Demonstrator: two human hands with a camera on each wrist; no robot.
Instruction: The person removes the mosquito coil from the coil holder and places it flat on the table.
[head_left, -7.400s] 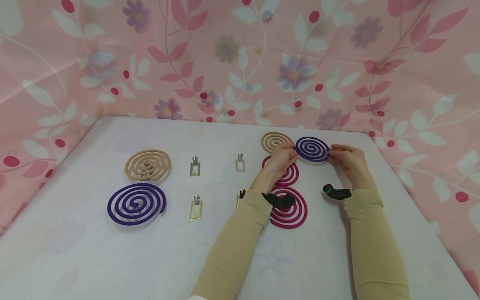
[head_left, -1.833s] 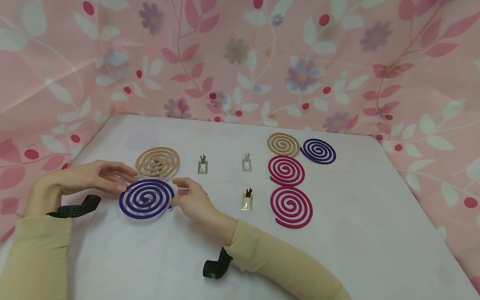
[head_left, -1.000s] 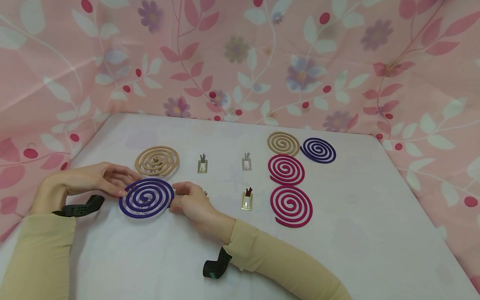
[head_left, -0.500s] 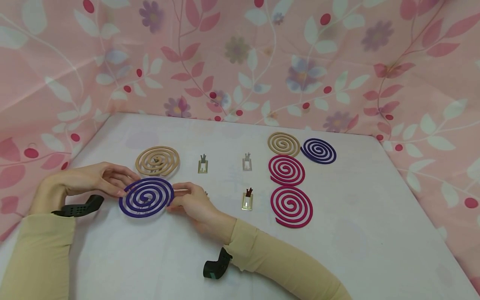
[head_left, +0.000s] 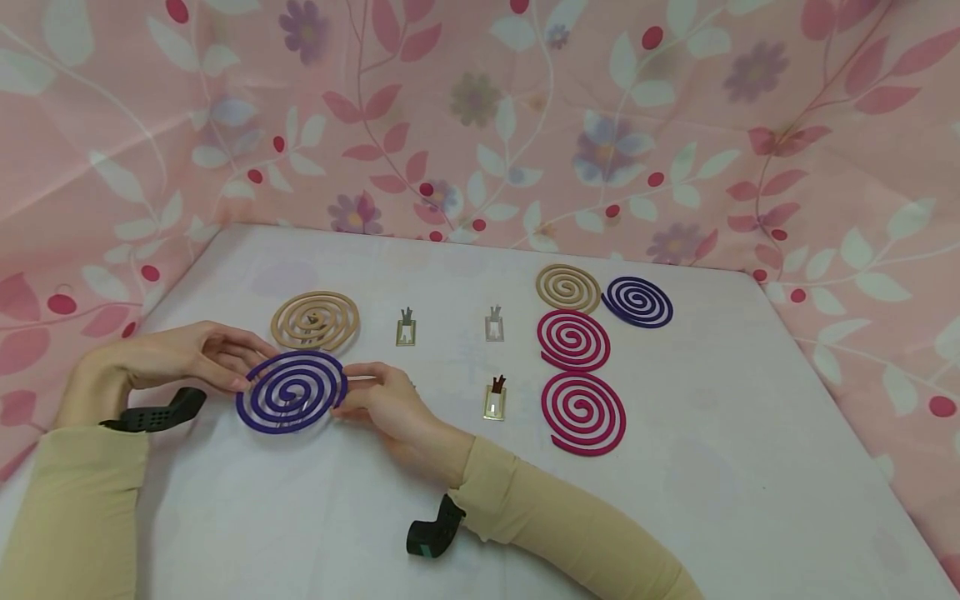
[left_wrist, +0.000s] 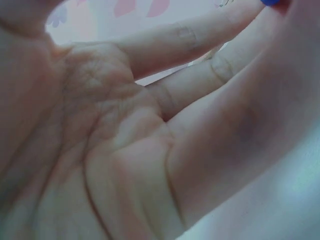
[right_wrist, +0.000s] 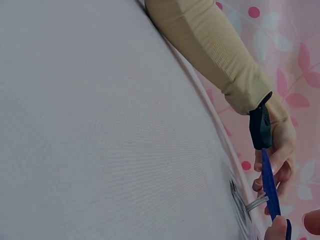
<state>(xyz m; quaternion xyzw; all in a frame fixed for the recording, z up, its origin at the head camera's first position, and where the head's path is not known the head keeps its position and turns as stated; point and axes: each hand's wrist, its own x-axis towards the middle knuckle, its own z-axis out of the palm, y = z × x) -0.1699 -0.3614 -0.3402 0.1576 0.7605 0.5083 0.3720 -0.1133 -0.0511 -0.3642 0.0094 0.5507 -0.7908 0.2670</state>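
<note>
Hovering level at the left side of the desk [head_left: 712, 508], the purple mosquito coil [head_left: 295, 396] is lying between two hands, with a slim metal stand [right_wrist: 256, 202] reaching up beneath it. The prongs are meeting or nearly meeting the underside near the middle; whether the coil's weight is bearing on them, I cannot tell.

The left hand [head_left: 191, 354] is gripping the left rim, its thumb tip touching the outer ring and its other fingers reaching along and under the far edge. The right hand [head_left: 393, 412] is pinching the opposite rim, its fingers drawn narrow around the edge.

By its look, the coil should be weighing very little and behaving as stiff, dry and brittle (more biscuit than rubber, I would guess). The matte surface is probably giving enough friction, so a firm squeeze would be adding risk and no benefit. The outer ring, held at two opposite sides, is looking like the safest place to grip. The inner turns are linking to it only along the spiral, so twisting or pressing on one side could be snapping a turn.

Just behind, a tan coil [head_left: 316, 317] is sitting on its own stand. Farther right, brass-coloured stands [head_left: 407, 317] and a paler one [head_left: 494, 312] are standing bare, and beyond them two magenta coils [head_left: 581, 407], a second tan coil [head_left: 567, 286] and a second purple coil [head_left: 637, 302] are lying flat.
</note>
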